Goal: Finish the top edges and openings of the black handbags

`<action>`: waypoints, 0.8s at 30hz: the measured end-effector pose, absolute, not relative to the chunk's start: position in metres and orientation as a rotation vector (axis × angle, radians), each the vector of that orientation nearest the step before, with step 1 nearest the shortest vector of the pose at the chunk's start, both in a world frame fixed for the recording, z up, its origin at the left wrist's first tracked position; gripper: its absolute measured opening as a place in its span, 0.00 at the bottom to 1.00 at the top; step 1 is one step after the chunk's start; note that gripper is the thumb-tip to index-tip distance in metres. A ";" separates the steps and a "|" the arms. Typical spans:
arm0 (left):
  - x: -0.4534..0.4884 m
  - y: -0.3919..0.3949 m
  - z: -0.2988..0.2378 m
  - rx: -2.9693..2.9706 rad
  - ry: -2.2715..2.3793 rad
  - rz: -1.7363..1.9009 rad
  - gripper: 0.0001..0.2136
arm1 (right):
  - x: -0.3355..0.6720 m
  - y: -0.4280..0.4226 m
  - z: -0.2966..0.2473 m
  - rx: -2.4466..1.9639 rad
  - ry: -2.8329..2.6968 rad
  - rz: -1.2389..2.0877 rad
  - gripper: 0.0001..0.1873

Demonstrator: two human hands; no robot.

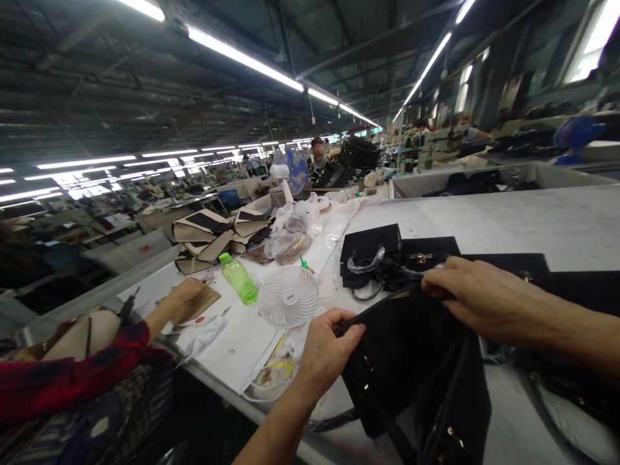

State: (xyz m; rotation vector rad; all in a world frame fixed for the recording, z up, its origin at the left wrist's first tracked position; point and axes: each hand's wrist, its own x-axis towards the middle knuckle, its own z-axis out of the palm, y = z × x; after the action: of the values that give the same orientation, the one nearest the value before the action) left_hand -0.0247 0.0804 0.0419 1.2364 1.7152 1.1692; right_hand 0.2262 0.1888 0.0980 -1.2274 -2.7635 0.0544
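One black handbag (411, 352), contents unclear, is gripped at its rim by left hand (325, 349) and right hand (465, 287); one green bottle (238, 279) is seen.

Glaring overhead tubes (245, 59); blurred, stretched edges

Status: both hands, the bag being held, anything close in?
Left hand and right hand both gripping black bag by its edges. Bag mostly below them, partly out of frame. White fan near left hand; more black bags beyond.
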 end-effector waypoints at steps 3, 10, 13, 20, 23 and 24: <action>-0.024 0.080 0.041 1.226 1.705 1.180 0.08 | 0.212 0.189 0.105 -1.225 -2.822 0.048 0.10; -0.023 0.079 0.040 1.145 1.671 1.184 0.08 | 0.183 0.198 0.102 -1.270 -2.821 -0.007 0.08; -0.024 0.080 0.038 1.136 1.661 1.191 0.08 | 0.180 0.201 0.100 -1.257 -2.835 -0.013 0.05; -0.025 0.081 0.035 1.157 1.667 1.205 0.08 | 0.186 0.198 0.102 -1.098 -2.906 0.043 0.09; -0.025 0.081 0.035 1.140 1.649 1.217 0.08 | 0.187 0.192 0.103 -1.000 -2.891 0.084 0.10; -0.025 0.082 0.035 1.131 1.648 1.218 0.08 | 0.187 0.189 0.104 -0.991 -2.882 0.131 0.10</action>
State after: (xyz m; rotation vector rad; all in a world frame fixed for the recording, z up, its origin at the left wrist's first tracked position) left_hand -0.0248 0.0815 0.0348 1.1310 1.6480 1.2178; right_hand 0.1869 0.1893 0.1040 -0.9910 -2.8824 0.1305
